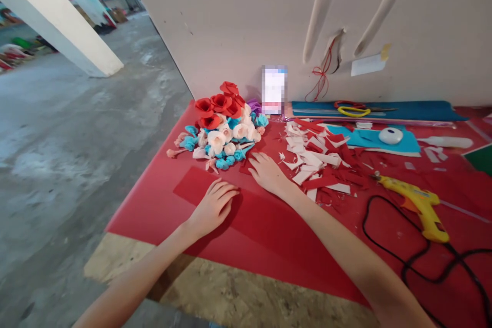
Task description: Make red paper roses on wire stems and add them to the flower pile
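My left hand (213, 207) rests on a dark red sheet of paper (188, 187) near the table's front, its fingers loosely stretched and pointing right. Farther back, my right hand (269, 174) lies palm down with its fingers spread toward a small dark red piece (245, 166). Whether those fingertips touch the piece I cannot tell. Just beyond both hands sits a pile of handmade flowers, with red flowers (221, 102) at the back and white flowers (216, 141) and blue flowers (239, 154) in front. Neither hand visibly grips anything.
Red and white paper scraps (307, 156) lie right of my right hand. A yellow glue gun (418, 200) with a black cord (369, 230) is farther right. Scissors (353, 109) and a phone (274, 89) are by the wall (230, 20). The red table covering (134, 205) ends at left.
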{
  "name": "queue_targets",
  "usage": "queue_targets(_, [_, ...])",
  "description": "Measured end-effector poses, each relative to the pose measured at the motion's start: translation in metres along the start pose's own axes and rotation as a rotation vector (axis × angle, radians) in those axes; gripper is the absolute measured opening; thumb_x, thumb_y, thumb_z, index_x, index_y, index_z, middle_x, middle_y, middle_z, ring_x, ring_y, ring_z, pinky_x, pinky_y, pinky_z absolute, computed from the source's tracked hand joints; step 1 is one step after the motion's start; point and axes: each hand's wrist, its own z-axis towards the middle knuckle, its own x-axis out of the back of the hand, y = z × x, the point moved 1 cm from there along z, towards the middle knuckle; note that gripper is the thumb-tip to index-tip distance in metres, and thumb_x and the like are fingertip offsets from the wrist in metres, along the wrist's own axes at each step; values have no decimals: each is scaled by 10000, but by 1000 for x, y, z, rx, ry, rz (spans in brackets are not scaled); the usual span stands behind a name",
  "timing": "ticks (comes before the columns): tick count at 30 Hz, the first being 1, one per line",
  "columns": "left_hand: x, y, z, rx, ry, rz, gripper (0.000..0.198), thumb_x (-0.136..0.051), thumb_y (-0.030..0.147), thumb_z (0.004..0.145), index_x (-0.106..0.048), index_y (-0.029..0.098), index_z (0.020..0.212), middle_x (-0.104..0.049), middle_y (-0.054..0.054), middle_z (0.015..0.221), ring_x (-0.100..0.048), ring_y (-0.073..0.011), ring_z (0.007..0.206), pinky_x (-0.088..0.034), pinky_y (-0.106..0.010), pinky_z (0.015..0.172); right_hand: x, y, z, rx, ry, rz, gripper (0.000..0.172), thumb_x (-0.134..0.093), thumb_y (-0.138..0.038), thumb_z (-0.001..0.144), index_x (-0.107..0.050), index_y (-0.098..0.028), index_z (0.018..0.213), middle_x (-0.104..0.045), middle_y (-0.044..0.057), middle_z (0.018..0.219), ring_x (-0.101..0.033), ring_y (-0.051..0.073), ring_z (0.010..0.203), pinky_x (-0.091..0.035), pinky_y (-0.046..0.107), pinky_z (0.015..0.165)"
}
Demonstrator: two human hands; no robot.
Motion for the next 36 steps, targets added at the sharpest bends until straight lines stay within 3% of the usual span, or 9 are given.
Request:
queue_targets(9, [-4,4,-4,-38,-17,-69,285,-413,105,856,-578,182,1076,-622,-91,1131,-534,-203,1087,-396,-448,1037,7,-6,2,-13,-42,-89,318,-528,-317,894,-529,-174,1178,-537,90,1210,-554,218,1042,-477,440,871])
queue_targets(19, [-5,3,-5,-37,-4,-93,292,-405,115,864,-583,190,1084,-625,-99,1119,-541,-218,1078,-432,-461,998,19,-11,2,-13,-123,-157,346,-530,-262,882,-513,-200,1222,-495,94,1262,-450,275,1172,-319,547,992])
queue_targets(26, [-5,4,-6,-38,-20,-77,280,-401,109,867,-573,178,1077,-617,-94,1128,-523,-212,1093,-412,-436,1018,17,-15,2,46,-134,-126,302,-484,-200,880,-554,-177,1172,-520,122,1221,-452,268,1150,-302,495,995])
queue_targets(32, [-3,-1,5,-4,-41,-21,306,-374,181,911,-519,166,1181,-538,-98,1282,-464,-220,1187,-332,-442,1077,10,-12,4,73,-139,-89,403,-452,-153,867,-522,-203,1261,-424,183,1336,-347,319,1256,-266,518,1009])
queue_targets(36, [-7,-7,21,54,-53,41,362,-375,278,924,-505,114,1220,-506,-145,1315,-443,-275,1197,-362,-473,1029,8,-11,7,59,-118,-86,405,-492,-161,869,-502,-220,1270,-465,138,1289,-423,289,1194,-306,512,998])
